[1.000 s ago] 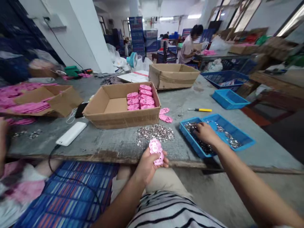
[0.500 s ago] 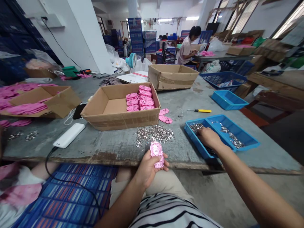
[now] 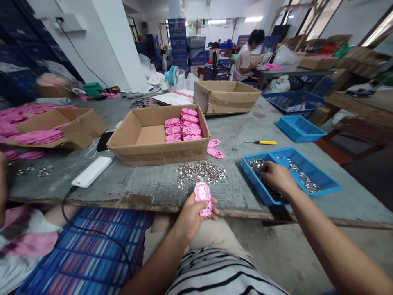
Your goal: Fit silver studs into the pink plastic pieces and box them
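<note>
Blue plastic tray [image 3: 330, 187] shifted rightward along worn grey bench [image 3: 144, 180]. Pink scalloped piece [image 3: 202, 194], flat and glossy, upright in left hand [image 3: 189, 218], thumb across it, near bench edge. Right hand [image 3: 278, 177] curled among shiny metal bits [image 3: 256, 164], tray's left compartment; grip cannot be told. Beyond: loose metal pile [image 3: 202, 172], creased cardboard box [image 3: 159, 154].

Head view: both hands in front and to the right of the open carton [image 3: 166, 155].
Carton: stacked pink pieces [image 3: 189, 125] against its right side. In front of carton, left hand [image 3: 190, 216] grips a pink piece [image 3: 202, 196], thumb on its face; small metal parts [image 3: 203, 170] heaped between hand and carton. To carton's right, right hand [image 3: 278, 177] reaches into the left compartment of the divided blue tray [image 3: 257, 185]; fingertip contents unclear. Yellow-handled tool [image 3: 266, 142] lies right of carton, white device [image 3: 92, 172] to its front left.
</note>
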`<action>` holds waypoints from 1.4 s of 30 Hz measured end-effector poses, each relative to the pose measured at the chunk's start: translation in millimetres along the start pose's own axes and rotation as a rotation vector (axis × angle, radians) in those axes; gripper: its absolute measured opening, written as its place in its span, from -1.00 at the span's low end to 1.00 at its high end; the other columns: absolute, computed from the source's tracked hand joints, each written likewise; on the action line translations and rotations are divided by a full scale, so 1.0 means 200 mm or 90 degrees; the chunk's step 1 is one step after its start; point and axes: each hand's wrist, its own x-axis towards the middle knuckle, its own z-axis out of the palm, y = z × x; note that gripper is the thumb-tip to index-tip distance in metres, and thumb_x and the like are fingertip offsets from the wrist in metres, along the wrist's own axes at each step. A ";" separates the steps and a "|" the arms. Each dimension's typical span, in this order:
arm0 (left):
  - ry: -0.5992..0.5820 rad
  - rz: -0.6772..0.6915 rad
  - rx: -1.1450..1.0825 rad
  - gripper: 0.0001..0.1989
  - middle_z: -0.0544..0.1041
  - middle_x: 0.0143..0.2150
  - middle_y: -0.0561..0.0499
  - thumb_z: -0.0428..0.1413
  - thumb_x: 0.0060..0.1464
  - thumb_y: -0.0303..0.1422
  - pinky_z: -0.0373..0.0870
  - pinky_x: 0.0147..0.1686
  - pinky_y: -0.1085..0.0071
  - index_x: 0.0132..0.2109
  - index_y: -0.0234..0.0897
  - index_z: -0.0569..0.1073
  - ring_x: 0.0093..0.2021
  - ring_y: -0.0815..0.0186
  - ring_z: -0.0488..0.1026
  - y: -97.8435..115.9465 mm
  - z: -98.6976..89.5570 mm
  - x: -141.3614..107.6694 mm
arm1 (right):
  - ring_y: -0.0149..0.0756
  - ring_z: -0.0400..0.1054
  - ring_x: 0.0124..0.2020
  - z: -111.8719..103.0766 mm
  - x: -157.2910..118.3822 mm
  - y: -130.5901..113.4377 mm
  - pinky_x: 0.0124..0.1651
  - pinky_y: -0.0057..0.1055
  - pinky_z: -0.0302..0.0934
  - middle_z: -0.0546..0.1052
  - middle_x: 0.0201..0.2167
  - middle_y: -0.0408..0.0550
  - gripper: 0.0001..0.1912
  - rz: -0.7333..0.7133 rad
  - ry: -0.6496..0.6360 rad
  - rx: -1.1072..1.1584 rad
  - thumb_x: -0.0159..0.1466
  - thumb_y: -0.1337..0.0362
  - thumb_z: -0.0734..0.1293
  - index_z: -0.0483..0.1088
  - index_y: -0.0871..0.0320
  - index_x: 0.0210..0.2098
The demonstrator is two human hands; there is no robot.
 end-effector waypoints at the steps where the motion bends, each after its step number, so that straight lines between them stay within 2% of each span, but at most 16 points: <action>1: 0.001 0.000 0.000 -0.54 0.55 -0.36 -0.01 0.25 -0.27 -0.38 0.40 -0.51 0.38 -0.15 -0.34 0.33 -0.48 0.31 0.47 0.00 0.00 0.00 | -0.18 0.44 -0.35 -0.01 0.00 0.00 -0.40 -0.43 0.11 0.57 -0.38 0.04 -0.82 -0.006 0.014 0.014 0.15 0.45 0.26 0.47 0.16 -0.30; 5: 0.005 0.004 0.008 -0.57 0.55 -0.36 -0.01 0.25 -0.25 -0.38 0.42 -0.50 0.37 -0.16 -0.34 0.34 -0.47 0.31 0.47 0.01 -0.01 0.00 | -0.16 0.43 -0.35 -0.11 0.05 -0.06 -0.37 -0.39 0.13 0.57 -0.39 0.05 -0.95 -0.042 0.057 0.064 0.19 0.34 0.33 0.46 0.14 -0.38; 7: 0.005 0.007 0.013 -0.59 0.55 -0.35 -0.02 0.25 -0.25 -0.38 0.42 -0.49 0.37 -0.18 -0.34 0.34 -0.47 0.32 0.47 0.01 0.00 0.00 | -0.14 0.44 -0.31 -0.17 0.10 -0.16 -0.35 -0.38 0.15 0.58 -0.36 0.07 -0.90 -0.069 0.080 0.078 0.22 0.28 0.33 0.47 0.15 -0.37; 10: 0.003 0.010 0.013 -0.60 0.55 -0.35 -0.03 0.26 -0.26 -0.38 0.42 -0.51 0.38 -0.20 -0.34 0.35 -0.48 0.32 0.47 0.00 0.01 0.00 | -0.13 0.44 -0.20 -0.21 0.23 -0.36 -0.28 -0.38 0.17 0.59 -0.24 0.10 -0.80 -0.132 0.085 0.069 0.29 0.23 0.27 0.49 0.17 -0.22; 12: -0.001 0.013 0.008 -0.60 0.55 -0.34 -0.03 0.27 -0.26 -0.37 0.42 -0.51 0.38 -0.21 -0.34 0.35 -0.48 0.32 0.47 -0.01 0.01 -0.01 | -0.14 0.43 -0.13 -0.19 0.32 -0.50 -0.24 -0.39 0.17 0.58 -0.15 0.13 -0.75 -0.177 0.046 0.033 0.32 0.23 0.23 0.48 0.19 -0.13; 14: 0.002 0.019 0.001 -0.58 0.55 -0.34 -0.03 0.28 -0.26 -0.36 0.42 -0.52 0.39 -0.20 -0.33 0.35 -0.48 0.31 0.47 -0.02 0.00 -0.02 | -0.18 0.43 -0.13 -0.14 0.41 -0.62 -0.24 -0.43 0.17 0.58 -0.13 0.15 -0.75 -0.213 0.005 0.016 0.32 0.25 0.24 0.48 0.23 -0.13; 18: 0.028 0.033 -0.010 -0.54 0.55 -0.36 -0.02 0.29 -0.28 -0.37 0.40 -0.54 0.40 -0.17 -0.33 0.35 -0.49 0.31 0.47 -0.01 -0.03 -0.05 | -0.27 0.42 -0.12 -0.02 0.54 -0.74 -0.17 -0.48 0.20 0.56 -0.11 0.14 -0.81 -0.278 -0.050 0.004 0.32 0.33 0.26 0.48 0.28 -0.19; 21: 0.050 0.041 -0.013 -0.53 0.55 -0.36 -0.03 0.29 -0.29 -0.37 0.40 -0.53 0.40 -0.17 -0.33 0.35 -0.49 0.32 0.47 0.00 -0.06 -0.07 | -0.27 0.41 -0.07 0.04 0.59 -0.76 -0.04 -0.31 0.29 0.51 -0.04 0.06 -0.79 -0.306 -0.080 -0.019 0.34 0.26 0.28 0.44 0.25 -0.12; 24: 0.060 0.042 -0.011 -0.55 0.55 -0.35 -0.03 0.29 -0.29 -0.37 0.39 -0.52 0.40 -0.17 -0.34 0.36 -0.49 0.33 0.47 0.01 -0.07 -0.07 | -0.26 0.41 -0.09 0.06 0.60 -0.74 -0.02 -0.18 0.34 0.49 -0.06 0.00 -0.73 -0.310 -0.122 -0.044 0.35 0.16 0.29 0.41 0.21 -0.07; 28: 0.051 0.035 -0.008 -0.56 0.54 -0.35 -0.02 0.29 -0.29 -0.36 0.39 -0.52 0.40 -0.20 -0.34 0.36 -0.48 0.33 0.47 0.00 -0.06 -0.06 | -0.28 0.42 -0.12 0.04 0.56 -0.69 -0.02 -0.21 0.34 0.51 -0.11 -0.02 -0.75 -0.310 -0.148 -0.056 0.35 0.16 0.28 0.43 0.21 -0.12; 33: 0.033 0.030 0.003 -0.56 0.54 -0.33 -0.03 0.29 -0.29 -0.34 0.39 -0.51 0.40 -0.20 -0.33 0.37 -0.48 0.33 0.46 0.00 -0.05 -0.06 | -0.27 0.44 -0.21 0.01 0.48 -0.61 -0.16 -0.41 0.23 0.58 -0.29 0.03 -0.90 -0.302 -0.134 -0.025 0.27 0.36 0.31 0.46 0.24 -0.35; 36: 0.033 0.035 0.005 -0.57 0.54 -0.33 -0.03 0.29 -0.28 -0.34 0.39 -0.51 0.40 -0.20 -0.33 0.37 -0.47 0.33 0.46 0.00 -0.06 -0.07 | -0.24 0.44 -0.25 -0.02 0.43 -0.57 -0.26 -0.46 0.15 0.59 -0.35 0.06 -0.90 -0.291 -0.104 0.017 0.21 0.43 0.32 0.44 0.21 -0.44; 40: 0.042 0.054 0.010 -0.56 0.54 -0.32 -0.04 0.31 -0.28 -0.33 0.39 -0.52 0.42 -0.21 -0.34 0.37 -0.47 0.34 0.46 0.02 -0.06 -0.07 | -0.32 0.40 -0.29 -0.08 0.29 -0.56 -0.29 -0.49 0.13 0.56 -0.33 0.00 -0.90 -0.293 -0.048 0.101 0.24 0.36 0.27 0.40 0.20 -0.39; 42: 0.066 0.093 0.015 -0.56 0.53 -0.33 -0.02 0.33 -0.29 -0.30 0.37 -0.53 0.45 -0.23 -0.33 0.37 -0.48 0.36 0.45 0.02 -0.04 -0.06 | -0.39 0.35 -0.40 -0.08 0.16 -0.58 -0.34 -0.51 0.13 0.52 -0.42 -0.08 -0.87 -0.327 -0.076 0.218 0.24 0.28 0.28 0.36 0.18 -0.41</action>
